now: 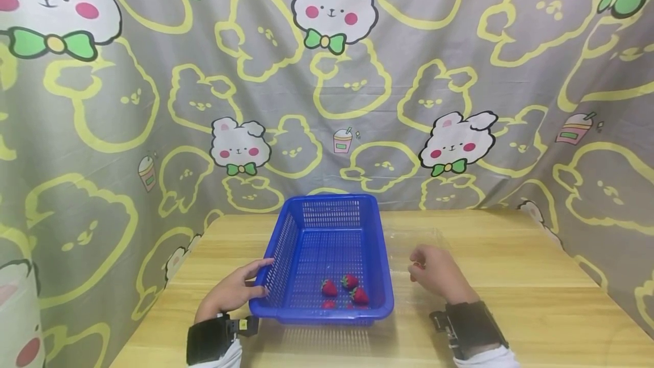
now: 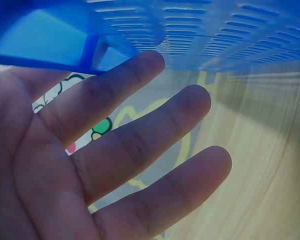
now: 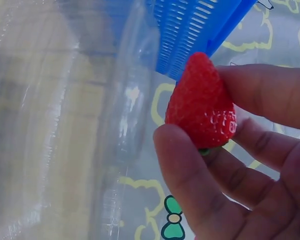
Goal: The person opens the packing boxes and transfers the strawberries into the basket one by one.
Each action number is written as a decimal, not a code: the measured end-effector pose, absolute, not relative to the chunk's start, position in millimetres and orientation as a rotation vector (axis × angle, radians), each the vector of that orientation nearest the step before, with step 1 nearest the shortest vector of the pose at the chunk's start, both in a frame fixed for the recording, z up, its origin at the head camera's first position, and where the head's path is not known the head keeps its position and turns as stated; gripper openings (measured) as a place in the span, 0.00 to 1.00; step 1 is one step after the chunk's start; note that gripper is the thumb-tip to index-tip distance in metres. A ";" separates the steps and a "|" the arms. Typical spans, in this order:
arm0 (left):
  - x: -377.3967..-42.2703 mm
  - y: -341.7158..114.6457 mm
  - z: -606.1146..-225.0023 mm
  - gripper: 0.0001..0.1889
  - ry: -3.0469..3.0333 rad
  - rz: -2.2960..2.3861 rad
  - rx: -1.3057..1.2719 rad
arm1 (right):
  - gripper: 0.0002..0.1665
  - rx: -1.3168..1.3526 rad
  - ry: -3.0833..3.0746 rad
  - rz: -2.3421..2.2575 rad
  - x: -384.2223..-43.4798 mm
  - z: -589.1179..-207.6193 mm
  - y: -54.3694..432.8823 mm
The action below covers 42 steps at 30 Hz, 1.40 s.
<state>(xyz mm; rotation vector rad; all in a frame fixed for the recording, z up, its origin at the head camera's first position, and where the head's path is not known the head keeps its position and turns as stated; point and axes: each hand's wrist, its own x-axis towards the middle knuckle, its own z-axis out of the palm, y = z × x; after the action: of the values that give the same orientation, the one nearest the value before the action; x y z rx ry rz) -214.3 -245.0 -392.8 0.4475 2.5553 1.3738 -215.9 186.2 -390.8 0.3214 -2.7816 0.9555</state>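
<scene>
A blue plastic basket [image 1: 327, 243] with slotted walls stands in front of me. Several red strawberries [image 1: 359, 295] with green caps lie at its near end. At the basket's left rim rests my left hand [image 1: 235, 288], thumb and index finger on the edge. Its other fingers [image 2: 145, 145] extend nearly straight beside the outer wall. To the right of the basket, my right hand [image 1: 439, 271] pinches a strawberry [image 3: 202, 102] between thumb and fingertips, its pointed end facing away from the palm. A clear plastic container [image 3: 132, 100] is close beside that hand.
Everything stands on a light wood table [image 1: 521, 283]. Behind and along both sides hangs a grey curtain [image 1: 368, 84] printed with rabbits. Dark straps with small devices [image 1: 472, 325] sit on both wrists.
</scene>
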 end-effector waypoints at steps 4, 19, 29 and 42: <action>-213.9 -245.1 -392.8 0.34 2.562 1.368 0.434 | 0.04 0.311 -2.790 0.958 -214.6 -389.1 184.2; -212.4 -243.6 -391.6 0.34 2.552 1.380 0.416 | 0.04 0.332 -2.743 0.974 -211.1 -383.3 178.5; -211.4 -242.4 -387.8 0.34 2.573 1.360 0.434 | 0.04 0.348 -2.707 0.985 -210.8 -379.6 175.1; -212.4 -243.1 -389.0 0.34 2.561 1.369 0.427 | 0.03 0.361 -2.685 0.969 -205.9 -370.7 171.2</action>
<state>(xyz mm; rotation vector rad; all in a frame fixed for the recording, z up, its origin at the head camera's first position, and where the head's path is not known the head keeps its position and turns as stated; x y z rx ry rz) -212.4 -243.1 -389.0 0.4275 2.5608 1.3693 -205.9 171.2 -370.7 0.3614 -2.6845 0.9693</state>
